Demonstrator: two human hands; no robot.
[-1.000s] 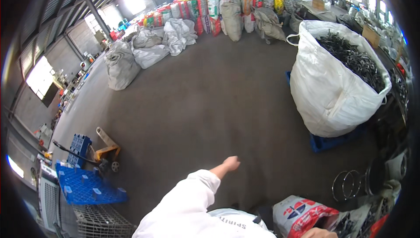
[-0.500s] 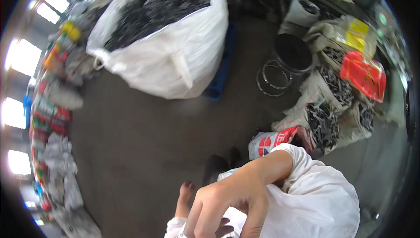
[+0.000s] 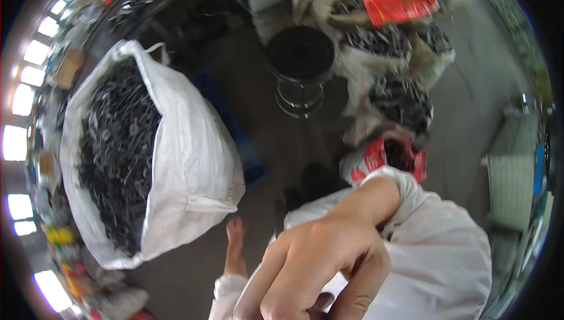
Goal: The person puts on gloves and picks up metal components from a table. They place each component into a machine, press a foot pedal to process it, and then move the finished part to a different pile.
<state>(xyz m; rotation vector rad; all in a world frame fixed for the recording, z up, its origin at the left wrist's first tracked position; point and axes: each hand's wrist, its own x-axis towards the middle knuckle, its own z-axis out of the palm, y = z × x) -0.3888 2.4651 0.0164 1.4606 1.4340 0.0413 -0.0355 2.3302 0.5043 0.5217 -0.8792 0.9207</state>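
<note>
My right hand [image 3: 329, 255] is large in the foreground, back upward, in a white sleeve. Its fingers bend loosely downward with the thumb apart, and nothing shows in the gap; the lower edge cuts off the fingertips. My left hand [image 3: 236, 232] is lower and farther off, beside the near right corner of a big white woven bag [image 3: 197, 149]. Its fingers are too small and foreshortened to read, and whether it touches the bag cannot be told. Dark shredded strips [image 3: 120, 143] fill the bag. Nearest my right forearm stands an open red and white sack [image 3: 370, 161].
A round black stool [image 3: 301, 52] with metal rings stands ahead. Right of it are several sacks of dark strips [image 3: 402, 102] and a red package [image 3: 402, 0]. A blue pallet [image 3: 232, 126] shows beside the big bag. A pale cabinet [image 3: 511, 173] is at far right.
The view has turned right, so the big bag now sits at the left and the stool and sacks have shifted left and up. My right hand stays in the foreground, thumb bent further in.
</note>
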